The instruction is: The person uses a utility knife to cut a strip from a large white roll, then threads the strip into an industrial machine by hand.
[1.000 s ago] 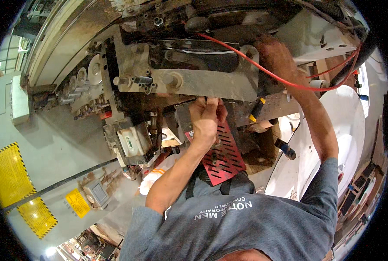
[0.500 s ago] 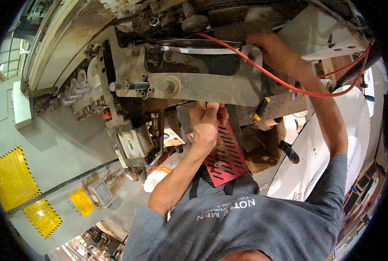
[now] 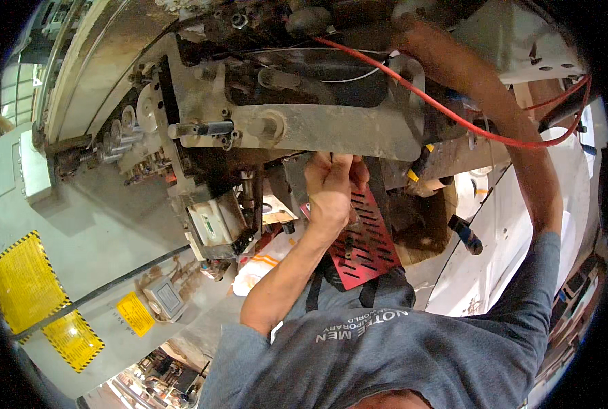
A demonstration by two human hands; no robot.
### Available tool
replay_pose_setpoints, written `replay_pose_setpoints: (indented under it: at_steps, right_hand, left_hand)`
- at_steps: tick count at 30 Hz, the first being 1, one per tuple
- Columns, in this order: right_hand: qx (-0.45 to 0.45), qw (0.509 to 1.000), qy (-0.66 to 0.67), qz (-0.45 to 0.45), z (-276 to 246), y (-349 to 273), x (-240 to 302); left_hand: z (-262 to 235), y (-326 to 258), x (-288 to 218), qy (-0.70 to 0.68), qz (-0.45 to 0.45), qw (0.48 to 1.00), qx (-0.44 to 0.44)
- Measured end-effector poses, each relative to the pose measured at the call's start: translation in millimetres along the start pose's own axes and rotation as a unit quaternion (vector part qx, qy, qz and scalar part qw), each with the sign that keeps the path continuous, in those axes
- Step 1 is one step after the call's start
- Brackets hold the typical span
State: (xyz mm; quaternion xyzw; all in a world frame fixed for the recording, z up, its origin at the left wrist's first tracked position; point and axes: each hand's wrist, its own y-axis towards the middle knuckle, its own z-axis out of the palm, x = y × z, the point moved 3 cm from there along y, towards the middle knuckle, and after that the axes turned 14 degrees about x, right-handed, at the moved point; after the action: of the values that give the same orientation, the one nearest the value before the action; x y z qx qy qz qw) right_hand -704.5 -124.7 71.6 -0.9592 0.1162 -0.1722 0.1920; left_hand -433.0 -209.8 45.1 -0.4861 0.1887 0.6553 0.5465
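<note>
My left hand (image 3: 331, 187) is closed just under the lower edge of a grimy metal machine arm (image 3: 331, 129). Its fingertips are pinched together there, and whatever they hold is hidden. Behind that wrist hangs a red slotted plate (image 3: 362, 242). Up at the far right end of the metal arm is my right hand (image 3: 409, 34), dark and smeared, its fingers not readable. A thin white strip (image 3: 358, 75) curves across the arm's opening toward this hand. A red hose (image 3: 447, 123) loops in front of my right forearm.
To the left stands a grey machine housing with yellow warning labels (image 3: 24, 279) and a row of metal rollers (image 3: 116, 129). A clear-covered block (image 3: 215, 225) sits below the metal arm. On the right are a white curved panel (image 3: 495, 238) and a black-and-blue clamp-like part (image 3: 465, 235).
The white strip in the opening looked broad and flat; now it is a thin, bent line. My right hand has shifted slightly upward. My left hand stays pinched under the arm.
</note>
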Motion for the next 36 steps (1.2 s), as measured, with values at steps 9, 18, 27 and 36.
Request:
replay_pose_setpoints:
  at_steps: [9, 18, 27, 36]
  right_hand:
    - [-0.213, 0.973, 0.081, -0.021, 2.5, -28.4, 29.8]
    - [0.007, 0.995, 0.102, -0.011, 8.3, 1.4, -7.4]
    - [-0.024, 0.984, 0.152, 0.092, 11.6, 7.8, 0.5]
    - [-0.116, 0.990, 0.031, -0.077, 10.8, -20.4, -2.0]
  left_hand:
    - [-1.4, 0.8, -6.5, 0.003, 0.010, 1.000, -0.006]
    - [2.0, 1.3, -8.4, 0.036, -0.011, 0.999, -0.004]
    - [-0.4, -0.4, -8.8, 0.057, -0.019, 0.998, 0.029]
    - [2.7, 4.9, -9.9, 0.079, -0.029, 0.996, 0.014]
